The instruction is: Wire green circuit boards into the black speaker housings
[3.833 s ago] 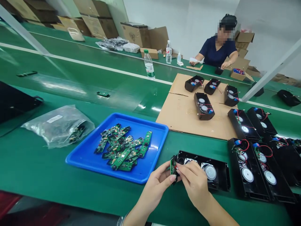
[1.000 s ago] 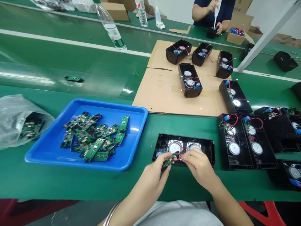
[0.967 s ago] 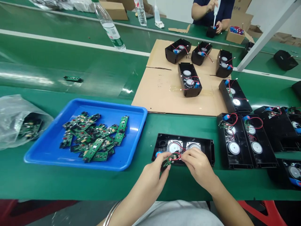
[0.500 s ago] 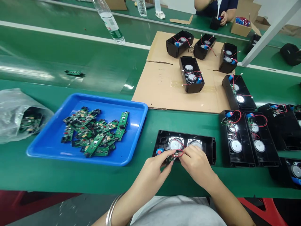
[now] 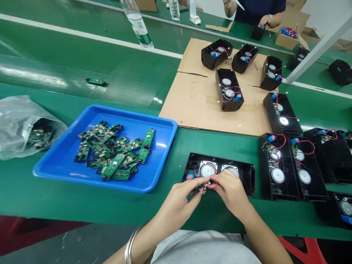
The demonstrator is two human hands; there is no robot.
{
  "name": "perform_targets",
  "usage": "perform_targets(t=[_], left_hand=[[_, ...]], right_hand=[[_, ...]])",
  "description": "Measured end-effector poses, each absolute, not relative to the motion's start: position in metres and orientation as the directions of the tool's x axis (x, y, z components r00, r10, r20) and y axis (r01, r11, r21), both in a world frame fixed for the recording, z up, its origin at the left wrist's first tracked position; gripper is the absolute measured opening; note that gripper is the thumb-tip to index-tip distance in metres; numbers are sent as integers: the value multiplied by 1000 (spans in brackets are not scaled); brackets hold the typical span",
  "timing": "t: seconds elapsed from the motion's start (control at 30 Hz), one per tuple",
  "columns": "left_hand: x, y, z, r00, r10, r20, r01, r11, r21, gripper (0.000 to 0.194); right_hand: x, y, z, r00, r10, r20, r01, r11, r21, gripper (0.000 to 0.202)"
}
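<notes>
My left hand (image 5: 181, 200) is closed on a small green circuit board (image 5: 198, 188), pinched between thumb and fingers. My right hand (image 5: 232, 192) has its fingertips together at the board's right end, on a looped red wire (image 5: 212, 184); the exact tip of the wire is hidden. Both hands are over the near edge of an open black speaker box (image 5: 249, 178). Inside that box sit two round speakers, the left speaker (image 5: 207, 170) in full view and the right one partly covered by my hand. A blue cylindrical part (image 5: 190, 176) shows at its left end.
Left of me, a blue tray (image 5: 152, 183) holds piled circuit boards, beside a plastic bag (image 5: 16, 124) of more boards. Several black boxes stand on cardboard (image 5: 187, 106) and at the right, including a wired box (image 5: 277, 189). Across the table, a person's hand (image 5: 265, 20) touches another box.
The view has shifted slightly. My hands keep their grip on the board and wire with little movement. Across the table, the other person's raised hand has lifted a white tool off the box.
</notes>
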State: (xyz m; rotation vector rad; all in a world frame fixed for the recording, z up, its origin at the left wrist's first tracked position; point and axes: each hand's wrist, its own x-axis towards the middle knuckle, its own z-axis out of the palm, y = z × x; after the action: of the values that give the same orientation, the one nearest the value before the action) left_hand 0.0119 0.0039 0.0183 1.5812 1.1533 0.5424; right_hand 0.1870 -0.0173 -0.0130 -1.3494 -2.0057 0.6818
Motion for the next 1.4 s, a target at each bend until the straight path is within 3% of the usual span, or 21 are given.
perform_targets(t=[0.1,0.17,0.3,0.4,0.57,0.7,0.9,1.23,1.4], left_hand=[[8,2,21,412,874,-257,447,51,893,33],[4,0,24,365,883,-295,479,94,873,32],[-1,-1,27,278,900,-336,522,152,839,29],[0,0,28,275,889,-368,509,190,839,29],[9,7,26,262,904,-338,529,158,834,29],[15,12,23,287,898,-335,511,152,846,28],[22,15,22,354,882,-312,482,113,869,27],[28,21,22,392,868,-303,561,35,827,31],[27,19,19,484,834,-265,517,-28,855,27]], right_hand=[[188,-13,-7,-289,955,65,560,224,-798,9],[188,-7,-2,-244,970,-12,561,131,-817,15],[182,5,1,-162,985,-51,728,84,-680,25],[179,8,-3,-121,990,-74,792,51,-608,19],[196,-4,-8,-32,999,3,602,22,-799,16],[206,-19,-7,-78,995,67,449,95,-888,15],[194,-24,-12,-175,950,258,617,310,-723,23],[193,-19,-12,-387,860,334,751,504,-427,30],[192,-20,-17,-325,889,322,755,449,-477,33]])
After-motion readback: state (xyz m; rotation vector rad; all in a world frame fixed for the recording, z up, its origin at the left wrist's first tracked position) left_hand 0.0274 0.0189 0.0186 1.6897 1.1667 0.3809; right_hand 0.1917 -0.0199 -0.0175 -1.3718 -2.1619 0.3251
